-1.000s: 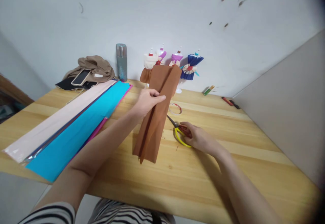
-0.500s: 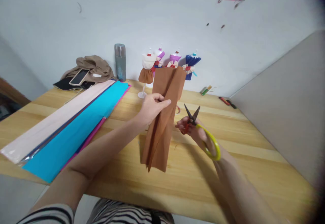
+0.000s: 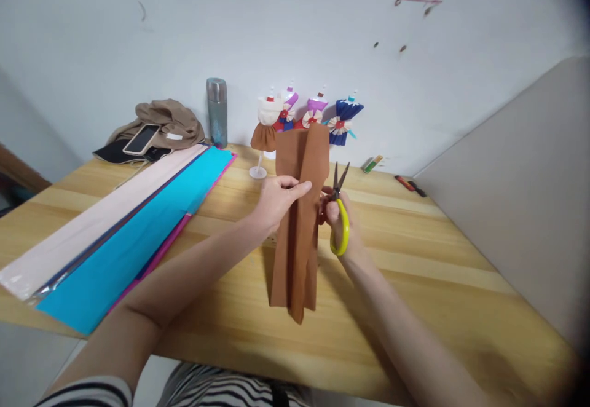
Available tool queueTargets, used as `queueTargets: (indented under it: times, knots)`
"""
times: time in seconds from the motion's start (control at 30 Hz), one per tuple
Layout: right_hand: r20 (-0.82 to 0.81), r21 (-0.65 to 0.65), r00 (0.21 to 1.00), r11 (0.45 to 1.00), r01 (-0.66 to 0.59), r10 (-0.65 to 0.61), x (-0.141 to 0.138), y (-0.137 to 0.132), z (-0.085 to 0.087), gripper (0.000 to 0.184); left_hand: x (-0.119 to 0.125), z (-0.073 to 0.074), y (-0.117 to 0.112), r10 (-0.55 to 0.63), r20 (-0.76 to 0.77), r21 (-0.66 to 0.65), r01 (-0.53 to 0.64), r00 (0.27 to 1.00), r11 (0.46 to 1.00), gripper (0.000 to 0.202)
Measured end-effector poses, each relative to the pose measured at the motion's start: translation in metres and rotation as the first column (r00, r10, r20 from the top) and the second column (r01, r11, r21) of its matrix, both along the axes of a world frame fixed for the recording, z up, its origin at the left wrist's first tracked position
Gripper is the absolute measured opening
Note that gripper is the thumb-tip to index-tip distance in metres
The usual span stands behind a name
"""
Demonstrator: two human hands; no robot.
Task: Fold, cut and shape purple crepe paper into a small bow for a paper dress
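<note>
In the middle of the view my left hand (image 3: pixel 281 201) pinches a folded length of brown crepe paper (image 3: pixel 302 253), thumb on its front and fingers behind. The paper stands nearly upright above the table, its layers folded lengthwise. Right of the paper, my right hand (image 3: pixel 338 216) is closed around yellow-handled scissors (image 3: pixel 341 210), blades pointing up and slightly apart. Some of its fingers reach to the paper's right edge; whether they grip the paper is hard to see. Behind the paper stand several small doll-like dress figures, among them a white and brown one (image 3: pixel 266 124) and a blue one (image 3: pixel 345 121).
Long crepe paper sheets, pale pink (image 3: pixel 106 219) and bright blue (image 3: pixel 138 241), lie on the wooden table (image 3: pixel 415 308) at left. Behind them are a brown cloth (image 3: pixel 175 118), a phone (image 3: pixel 141 140) and a thermos (image 3: pixel 217 112). A green glue stick (image 3: pixel 373 163) and a red-and-black cutter (image 3: pixel 410 185) lie at right.
The brown crepe paper has swung more upright, its lower end moving right. My right hand with the scissors has come left and up, close to the paper's edge. My left hand stays almost in place.
</note>
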State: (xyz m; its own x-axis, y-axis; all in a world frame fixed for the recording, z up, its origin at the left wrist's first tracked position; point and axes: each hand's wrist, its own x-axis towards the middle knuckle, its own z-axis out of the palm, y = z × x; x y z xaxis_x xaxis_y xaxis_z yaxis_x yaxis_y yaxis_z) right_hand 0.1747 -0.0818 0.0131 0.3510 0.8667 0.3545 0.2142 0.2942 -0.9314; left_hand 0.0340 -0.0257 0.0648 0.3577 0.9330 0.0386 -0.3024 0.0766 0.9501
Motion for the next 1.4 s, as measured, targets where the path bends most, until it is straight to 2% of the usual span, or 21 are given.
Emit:
queueTargets:
  times: [0.17, 0.37, 0.5, 0.67, 0.93, 1.13, 1.4]
  knots:
    - [-0.189, 0.029, 0.972, 0.989, 0.148, -0.14, -0.004, 0.005, 0.017, 0.036, 0.002, -0.007, 0.004, 0.038, -0.077, 0.098, -0.031, 0.996, 0.995, 0.028]
    - [-0.291, 0.087, 0.948, 0.983, 0.161, -0.129, -0.011, 0.016, 0.033, 0.035, 0.004, -0.012, 0.005, 0.035, -0.14, 0.129, -0.017, 0.99, 0.991, 0.027]
    - [-0.31, 0.069, 0.941, 0.984, 0.164, -0.135, -0.013, 0.019, 0.04, 0.031, 0.004, -0.013, 0.003, 0.028, -0.167, 0.143, -0.004, 0.986, 0.99, 0.028]
    - [-0.299, 0.069, 0.948, 0.988, 0.138, -0.111, -0.008, 0.018, 0.041, 0.033, 0.004, -0.012, 0.002, 0.015, -0.188, 0.136, 0.011, 0.982, 0.991, 0.031]
    - [-0.295, 0.061, 0.953, 0.994, 0.091, -0.069, -0.01, 0.016, 0.039, 0.033, 0.002, -0.01, 0.004, -0.084, -0.049, 0.095, 0.088, 0.995, 0.992, 0.032]
    - [-0.31, 0.077, 0.943, 0.985, 0.152, -0.121, -0.009, 0.015, 0.038, 0.032, 0.003, -0.014, 0.003, -0.001, -0.068, 0.081, 0.007, 0.998, 0.997, 0.026]
    - [-0.327, 0.084, 0.934, 0.98, 0.179, -0.143, -0.009, 0.018, 0.039, 0.034, 0.006, -0.017, 0.004, 0.001, -0.085, 0.068, 0.004, 0.996, 0.998, 0.022]
